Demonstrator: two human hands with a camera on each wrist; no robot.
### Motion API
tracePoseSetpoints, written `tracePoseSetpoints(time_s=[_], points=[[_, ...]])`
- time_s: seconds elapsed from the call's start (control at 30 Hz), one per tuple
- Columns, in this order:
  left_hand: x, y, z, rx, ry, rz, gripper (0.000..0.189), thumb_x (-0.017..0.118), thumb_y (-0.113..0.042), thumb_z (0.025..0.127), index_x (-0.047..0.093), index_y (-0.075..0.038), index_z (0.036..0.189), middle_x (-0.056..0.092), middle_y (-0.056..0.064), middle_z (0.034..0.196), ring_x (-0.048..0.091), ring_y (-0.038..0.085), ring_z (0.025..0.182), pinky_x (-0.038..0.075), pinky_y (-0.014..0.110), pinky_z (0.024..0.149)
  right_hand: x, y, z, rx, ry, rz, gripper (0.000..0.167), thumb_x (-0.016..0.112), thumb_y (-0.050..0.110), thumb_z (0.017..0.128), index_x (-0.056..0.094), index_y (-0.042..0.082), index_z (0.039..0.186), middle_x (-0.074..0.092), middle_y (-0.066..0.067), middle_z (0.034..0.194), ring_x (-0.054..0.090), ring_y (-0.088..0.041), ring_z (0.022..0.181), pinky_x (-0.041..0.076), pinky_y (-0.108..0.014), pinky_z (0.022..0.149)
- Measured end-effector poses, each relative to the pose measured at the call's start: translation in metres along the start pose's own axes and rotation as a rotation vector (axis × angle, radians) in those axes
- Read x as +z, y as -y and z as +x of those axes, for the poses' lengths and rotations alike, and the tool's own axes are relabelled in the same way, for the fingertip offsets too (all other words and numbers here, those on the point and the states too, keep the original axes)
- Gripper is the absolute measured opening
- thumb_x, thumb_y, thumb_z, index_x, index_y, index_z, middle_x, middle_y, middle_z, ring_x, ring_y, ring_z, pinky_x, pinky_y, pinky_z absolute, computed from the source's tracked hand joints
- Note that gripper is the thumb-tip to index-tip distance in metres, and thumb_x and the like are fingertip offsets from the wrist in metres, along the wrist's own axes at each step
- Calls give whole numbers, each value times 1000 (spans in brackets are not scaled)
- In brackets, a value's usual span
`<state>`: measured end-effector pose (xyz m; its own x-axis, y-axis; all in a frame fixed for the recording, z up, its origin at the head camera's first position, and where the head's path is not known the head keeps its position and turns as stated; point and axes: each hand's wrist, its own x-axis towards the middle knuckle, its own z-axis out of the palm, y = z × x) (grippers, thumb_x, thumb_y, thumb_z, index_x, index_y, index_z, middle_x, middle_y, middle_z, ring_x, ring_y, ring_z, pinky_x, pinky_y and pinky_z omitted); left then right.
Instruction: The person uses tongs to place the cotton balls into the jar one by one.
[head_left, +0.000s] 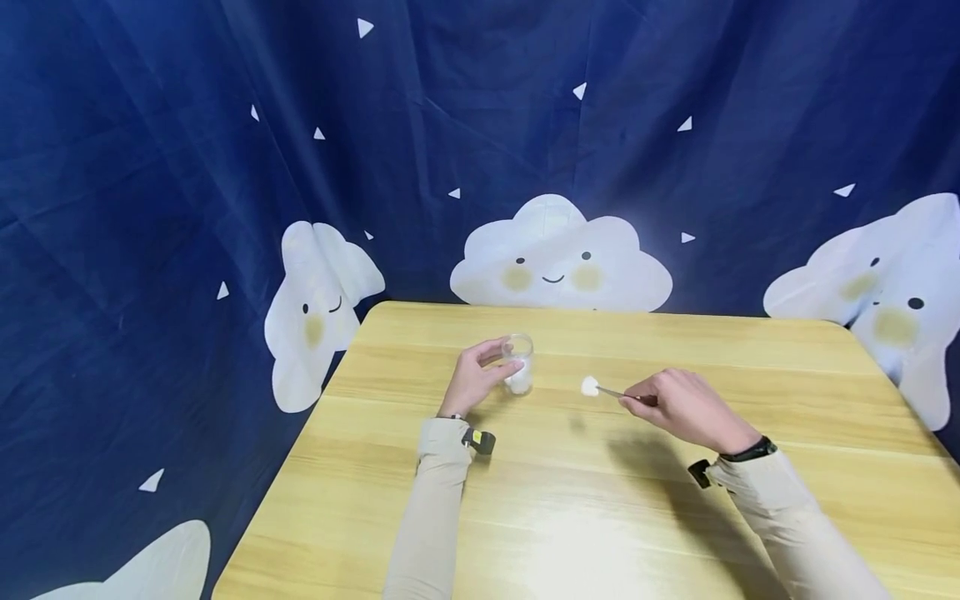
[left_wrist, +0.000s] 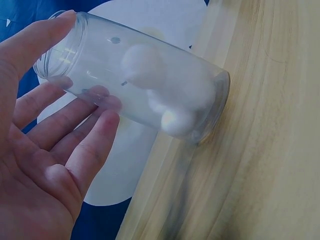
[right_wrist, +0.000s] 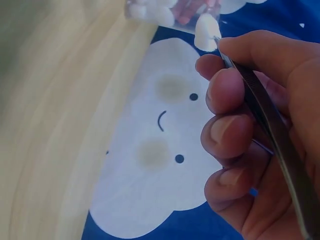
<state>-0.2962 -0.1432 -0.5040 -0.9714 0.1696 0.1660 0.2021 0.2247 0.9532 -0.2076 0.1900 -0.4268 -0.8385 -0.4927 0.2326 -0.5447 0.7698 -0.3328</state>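
A clear glass jar (head_left: 519, 350) stands upright on the wooden table, steadied by my left hand (head_left: 474, 377). In the left wrist view, thumb and fingers span the upper part of the jar (left_wrist: 110, 42) near its open mouth. Several white cotton balls (left_wrist: 175, 95) lie at its bottom. My right hand (head_left: 686, 408) grips dark metal tweezers (right_wrist: 267, 110), their tips pinching a white cotton ball (head_left: 589, 386). That cotton ball hangs above the table, to the right of the jar and apart from it. Part of the tweezers is hidden by my fingers.
The light wooden table (head_left: 570, 467) meets a dark blue curtain (head_left: 420, 125) printed with smiling clouds behind and at the sides. Wrist cameras on dark straps sit on both wrists, such as the left one (head_left: 482, 442).
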Motion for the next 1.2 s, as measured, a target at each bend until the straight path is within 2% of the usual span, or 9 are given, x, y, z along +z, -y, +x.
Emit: tracePoseSetpoints(time_s=[0.23, 0.5, 0.8, 1.0, 1.2], points=[[0, -1, 0, -4, 2, 3, 53, 84, -27, 88, 67, -16, 136, 73, 8, 131, 67, 30, 127, 52, 47, 113, -7, 6, 14, 8, 26, 6, 11, 74, 22, 95, 83, 28, 92, 61, 19, 67, 31, 3, 51, 24, -18, 47], [0, 0, -1, -9, -1, 13, 52, 85, -29, 87, 68, -18, 136, 73, 8, 131, 67, 30, 127, 52, 48, 114, -11, 10, 31, -27, -6, 3, 11, 73, 22, 96, 84, 23, 95, 71, 16, 74, 34, 1, 51, 26, -19, 45], [0, 1, 0, 1, 2, 2, 53, 85, -27, 87, 67, -16, 136, 73, 9, 131, 68, 31, 127, 53, 46, 113, -16, 19, 56, -47, 8, 0, 14, 72, 24, 97, 81, 26, 86, 54, 15, 61, 34, -2, 51, 25, -20, 45], [0, 1, 0, 0, 3, 0, 53, 85, -29, 87, 67, -18, 136, 73, 9, 131, 67, 31, 127, 53, 48, 112, -19, 25, 72, -80, 10, -2, 28, 70, 24, 98, 70, 29, 71, 41, 17, 57, 30, -1, 50, 21, -20, 47], [0, 1, 0, 9, 10, 0, 54, 85, -29, 87, 67, -16, 136, 72, 13, 133, 67, 32, 127, 52, 49, 113, -18, 29, 86, -94, 32, 1, 31, 69, 25, 99, 67, 29, 68, 41, 16, 57, 30, -2, 50, 20, -20, 47]])
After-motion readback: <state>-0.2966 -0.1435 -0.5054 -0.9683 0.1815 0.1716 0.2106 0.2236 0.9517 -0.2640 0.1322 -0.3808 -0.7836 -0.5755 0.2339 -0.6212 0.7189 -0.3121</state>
